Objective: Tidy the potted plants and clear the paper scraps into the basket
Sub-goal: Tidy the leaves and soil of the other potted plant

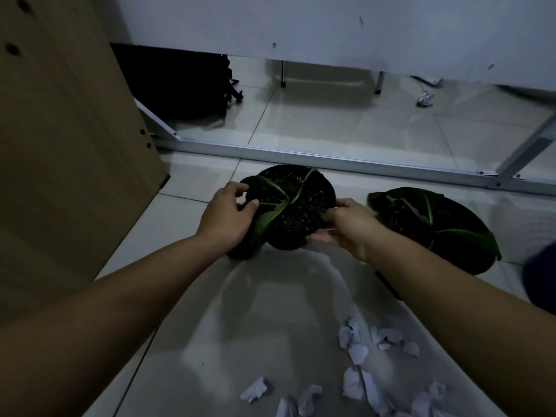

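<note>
A black potted plant (304, 203) with dark soil and broad green leaves stands on the tiled floor in the middle. My left hand (227, 216) grips its left rim, fingers over a leaf. My right hand (349, 225) holds the right rim, thumb on top. A second potted plant (433, 227) with large leaves stands to the right, apart from both hands. Several white paper scraps (358, 353) lie scattered on the floor in front, near my right forearm. One crumpled paper ball (424, 98) lies far back right. No basket is in view.
A tall brown wooden panel (69, 139) stands at the left. A white metal frame bar (331, 159) runs across the floor just behind the pots. A dark object (180, 82) sits under the white wall panel at the back. A dark blue shape (541, 275) is at the right edge.
</note>
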